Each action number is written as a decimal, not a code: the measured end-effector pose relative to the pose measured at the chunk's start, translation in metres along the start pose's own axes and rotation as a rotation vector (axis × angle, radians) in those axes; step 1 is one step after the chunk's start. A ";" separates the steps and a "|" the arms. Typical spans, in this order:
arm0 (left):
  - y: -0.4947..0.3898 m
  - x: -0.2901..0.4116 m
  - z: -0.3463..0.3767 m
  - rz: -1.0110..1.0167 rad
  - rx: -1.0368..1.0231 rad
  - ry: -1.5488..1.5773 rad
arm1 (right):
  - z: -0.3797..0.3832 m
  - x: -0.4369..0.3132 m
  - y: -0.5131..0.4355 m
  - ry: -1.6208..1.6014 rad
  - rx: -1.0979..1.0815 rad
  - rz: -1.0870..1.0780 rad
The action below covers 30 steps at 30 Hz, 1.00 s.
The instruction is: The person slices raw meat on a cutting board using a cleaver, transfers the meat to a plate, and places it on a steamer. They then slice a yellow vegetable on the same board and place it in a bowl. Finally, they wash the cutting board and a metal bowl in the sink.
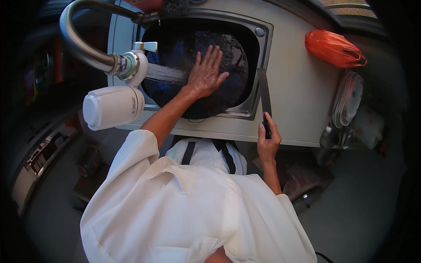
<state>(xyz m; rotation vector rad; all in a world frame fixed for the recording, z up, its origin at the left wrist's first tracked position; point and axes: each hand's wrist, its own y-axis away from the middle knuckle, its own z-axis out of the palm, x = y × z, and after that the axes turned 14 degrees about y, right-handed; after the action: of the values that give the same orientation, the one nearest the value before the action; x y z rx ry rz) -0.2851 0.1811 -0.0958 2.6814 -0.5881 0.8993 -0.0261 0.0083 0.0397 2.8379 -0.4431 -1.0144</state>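
Observation:
Over a large dark pan (pixel 230 88) in the sink, my left hand (pixel 207 74) is spread with nothing in it, palm down and wet. Whether it touches the pan's surface I cannot tell. Water (pixel 166 73) runs from the faucet filter (pixel 139 69) towards that hand. At the right, my right hand (pixel 268 139) grips the dark handle of a kitchen knife (pixel 264 90). The long flat blade points away from me, close beside the sink's right rim (pixel 256 98), over the pale countertop.
A curved metal faucet (pixel 70 39) with a white filter body (pixel 113 107) arches over the sink's left side. On the countertop (pixel 296 98), a red plastic bag (pixel 332 47) lies at the back right. Stacked plates (pixel 348 98) and a metal lid or bowl (pixel 329 135) stand at the right edge.

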 end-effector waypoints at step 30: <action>0.107 0.009 -0.106 -0.022 0.336 0.411 | 0.125 -0.098 -0.107 -0.980 -0.923 0.307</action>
<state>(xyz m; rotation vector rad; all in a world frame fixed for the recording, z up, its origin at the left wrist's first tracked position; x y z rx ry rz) -0.3810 0.1214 0.0037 2.6449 -0.3366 1.6119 -0.1524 0.1409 -0.0174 1.3223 -0.3111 -1.8393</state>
